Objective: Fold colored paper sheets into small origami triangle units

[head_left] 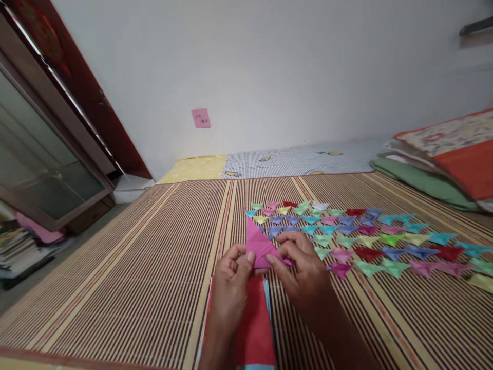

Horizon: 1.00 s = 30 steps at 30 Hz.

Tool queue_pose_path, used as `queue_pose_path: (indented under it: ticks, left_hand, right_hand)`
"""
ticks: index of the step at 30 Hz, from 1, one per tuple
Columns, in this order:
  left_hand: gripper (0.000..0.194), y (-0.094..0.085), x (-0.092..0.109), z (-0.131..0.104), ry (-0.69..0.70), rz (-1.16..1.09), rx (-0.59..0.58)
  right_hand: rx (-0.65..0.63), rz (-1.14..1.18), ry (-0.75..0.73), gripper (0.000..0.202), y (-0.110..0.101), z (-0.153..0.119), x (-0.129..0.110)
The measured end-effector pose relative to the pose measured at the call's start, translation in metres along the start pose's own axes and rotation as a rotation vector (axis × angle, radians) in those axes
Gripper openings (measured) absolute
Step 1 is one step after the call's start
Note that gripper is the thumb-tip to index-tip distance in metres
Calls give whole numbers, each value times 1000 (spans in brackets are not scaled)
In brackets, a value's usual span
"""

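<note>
A magenta paper (259, 246), folded into a triangle with its tip pointing up, is held between both hands above a striped mat. My left hand (232, 280) pinches its lower left corner between thumb and fingers. On the right side, my right hand (302, 264) grips the folded edge, its thumb resting on the paper. Beneath my hands lies a stack of red and light blue paper sheets (256, 329). Rows of small folded paper pieces (367, 253) in many colours are spread to the right, just beyond my right hand.
The striped bamboo mat (154, 267) covers the bed. Folded bedding and a pillow (454, 159) are piled at the right. A pink note (201, 118) is on the white wall. Books (23, 246) and a glass-panelled cabinet (42, 149) stand at the left.
</note>
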<state>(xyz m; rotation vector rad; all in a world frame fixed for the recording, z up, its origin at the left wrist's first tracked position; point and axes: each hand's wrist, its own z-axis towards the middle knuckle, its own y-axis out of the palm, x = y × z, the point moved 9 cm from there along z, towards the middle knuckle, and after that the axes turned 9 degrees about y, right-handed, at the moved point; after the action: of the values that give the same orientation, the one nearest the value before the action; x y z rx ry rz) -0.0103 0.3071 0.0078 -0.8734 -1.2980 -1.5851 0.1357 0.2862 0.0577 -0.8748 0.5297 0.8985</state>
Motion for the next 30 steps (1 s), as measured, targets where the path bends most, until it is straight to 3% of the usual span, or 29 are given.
queue_pose_path:
  ticks: [7, 21, 30]
  left_hand:
    - [23, 10, 1, 0, -40, -36, -20]
    - [24, 6, -3, 0, -71, 37, -106]
    - [29, 1, -1, 2, -93, 73, -20]
  right_hand:
    - [-66, 68, 153, 22, 4, 0, 10]
    - [-99, 43, 240, 25, 1, 0, 17]
    - [-100, 48, 212, 26, 4, 1, 11]
